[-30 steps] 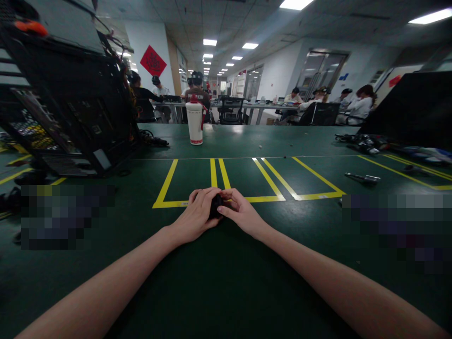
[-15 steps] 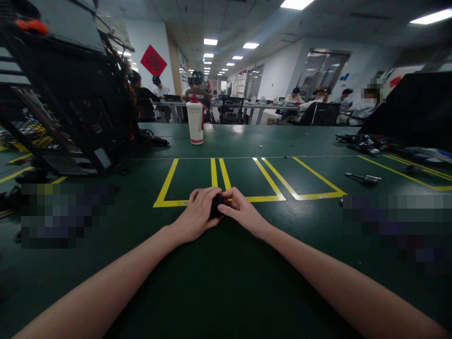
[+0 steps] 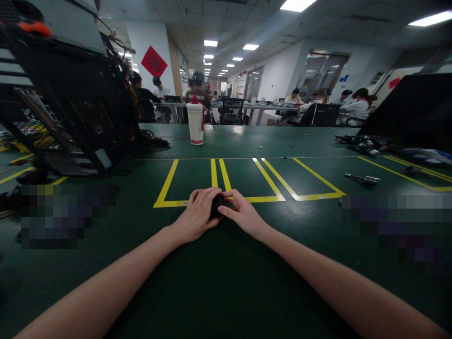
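Between my two hands is a small black object (image 3: 216, 206), mostly covered by fingers, so its kind does not show. My left hand (image 3: 198, 210) wraps around its left side, with the fingers over the top and the thumb low in front. From the right, my right hand (image 3: 242, 210) grips it with thumb and fingertips. Both hands are close to the green tabletop (image 3: 226, 282), just at the near edge of the yellow tape markings (image 3: 165, 204).
A black computer case (image 3: 92, 113) stands at the left. Farther back is a white tumbler (image 3: 196, 123) with a red lid. A metal tool (image 3: 362, 179) and a bundle of cables (image 3: 367, 142) lie at the right. Several people sit at desks in the background.
Both hands stay in nearly the same place around the black object. The view has shifted very slightly.
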The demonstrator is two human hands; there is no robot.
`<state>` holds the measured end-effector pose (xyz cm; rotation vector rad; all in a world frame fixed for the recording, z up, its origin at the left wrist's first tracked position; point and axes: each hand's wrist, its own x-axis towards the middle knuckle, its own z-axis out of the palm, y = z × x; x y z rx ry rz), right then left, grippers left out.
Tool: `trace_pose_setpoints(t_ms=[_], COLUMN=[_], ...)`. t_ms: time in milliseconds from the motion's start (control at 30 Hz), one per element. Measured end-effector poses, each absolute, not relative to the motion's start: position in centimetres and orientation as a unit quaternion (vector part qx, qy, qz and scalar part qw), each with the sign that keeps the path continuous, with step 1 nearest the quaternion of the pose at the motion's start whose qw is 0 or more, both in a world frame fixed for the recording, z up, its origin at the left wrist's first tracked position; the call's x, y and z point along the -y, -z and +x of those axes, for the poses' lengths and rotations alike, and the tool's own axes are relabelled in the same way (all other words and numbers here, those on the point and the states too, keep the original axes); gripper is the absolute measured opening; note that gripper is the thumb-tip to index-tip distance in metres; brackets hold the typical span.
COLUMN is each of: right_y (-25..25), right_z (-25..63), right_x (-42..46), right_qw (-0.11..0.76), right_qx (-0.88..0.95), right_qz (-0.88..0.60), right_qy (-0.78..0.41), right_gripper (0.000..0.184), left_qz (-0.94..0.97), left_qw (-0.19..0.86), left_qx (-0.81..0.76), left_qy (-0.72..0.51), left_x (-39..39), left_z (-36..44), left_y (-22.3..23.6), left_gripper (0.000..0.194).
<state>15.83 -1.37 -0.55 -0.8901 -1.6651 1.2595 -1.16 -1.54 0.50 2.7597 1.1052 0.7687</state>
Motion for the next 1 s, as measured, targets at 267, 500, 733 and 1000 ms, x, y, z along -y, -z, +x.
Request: trace_pose_setpoints(t_ms=[267,500,733,1000], right_y=[0.28,0.58,0.35,0.02], right_z=[15.65,15.63,15.76,15.81], right_x=[1.5,1.39,1.76,1.91], right_qw=[0.431,0.441,0.417,0.42], right_qx=[0.653,0.666,0.681,0.679], right_qz=[-0.337,-0.352,-0.373,-0.356], right_qy=[-0.523,-0.487,-0.472,-0.485], right_gripper=[0.018,0.024,0.025,0.018], left_qz=[0.898,0.899,0.9,0.901], left_qw=[0.028,0.022,0.021,0.02], left_qx=[-0.359,-0.359,-0.36,-0.363], left_qy=[-0.252,-0.249,-0.246,-0.238], left_x=[1.42,1.47,1.51,1.43], left_z=[-1.15,-1.12,-1.13,-1.15], left_y=[-0.33,-0.34,-0.34,-0.32], left_gripper=[0.057,0.057,0.056,0.056])
